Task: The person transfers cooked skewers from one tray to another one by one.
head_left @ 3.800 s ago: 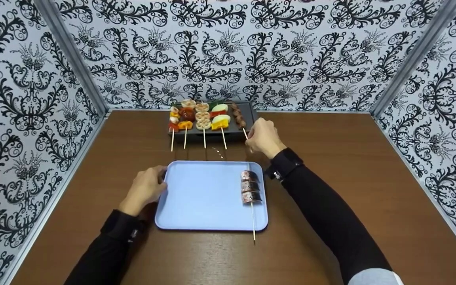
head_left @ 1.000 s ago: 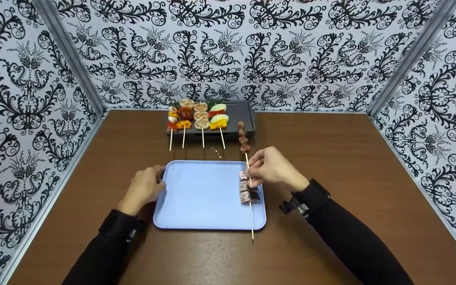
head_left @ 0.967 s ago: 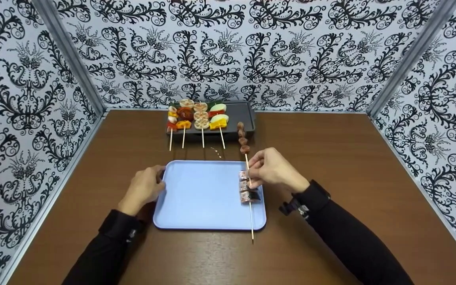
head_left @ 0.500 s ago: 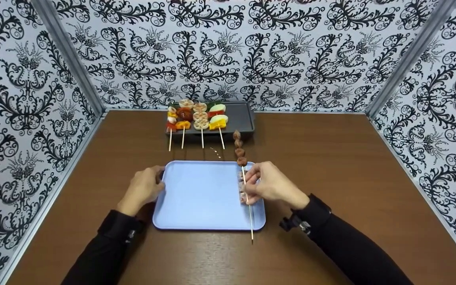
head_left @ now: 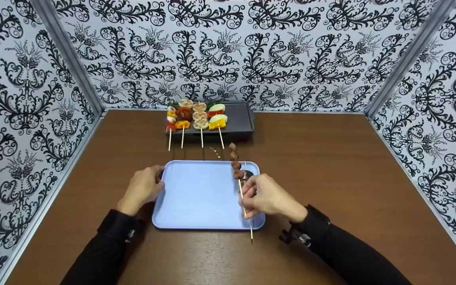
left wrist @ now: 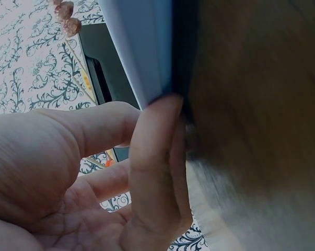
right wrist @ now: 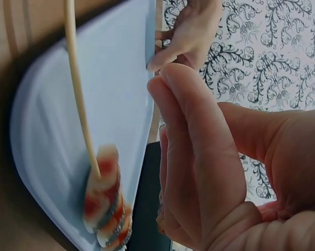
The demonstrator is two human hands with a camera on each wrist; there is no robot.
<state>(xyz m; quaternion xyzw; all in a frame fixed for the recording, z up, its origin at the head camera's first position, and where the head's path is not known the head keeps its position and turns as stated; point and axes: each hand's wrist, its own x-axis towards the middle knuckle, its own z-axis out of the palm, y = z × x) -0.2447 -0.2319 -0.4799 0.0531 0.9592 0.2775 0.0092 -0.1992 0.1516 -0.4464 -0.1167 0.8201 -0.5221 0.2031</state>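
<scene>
From the head camera, I can see the person's right hand (head_left: 267, 198) pinching the bare wooden stick of a skewer of round brown meatballs (head_left: 236, 165), its balls pointing away from the hand. The meatballs sit over the far edge of a pale blue, rounded rectangular tray (head_left: 196, 194); I can't tell whether they touch it. Partly hidden under the right hand, a wooden skewer of dark-skinned, fish-like chunks (head_left: 247, 174) lies on the tray, its stick poking past the near rim. The left hand (head_left: 143, 190) grips the tray's left edge. Beyond both hands, on the brown wooden table (head_left: 311, 158), stands a black rectangular grill plate (head_left: 240, 114) bearing four wooden skewers of colourful vegetable pieces (head_left: 200, 116).

From the left wrist, the left hand's thumb and fingers close around the tray's rim, the meatballs and the grill plate showing past them.

From the right wrist, the right hand's fingertips are drawn together, the stick they hold hidden from here. Beside them the fish-like chunks show red and white cut faces, and the left hand is across the tray.
</scene>
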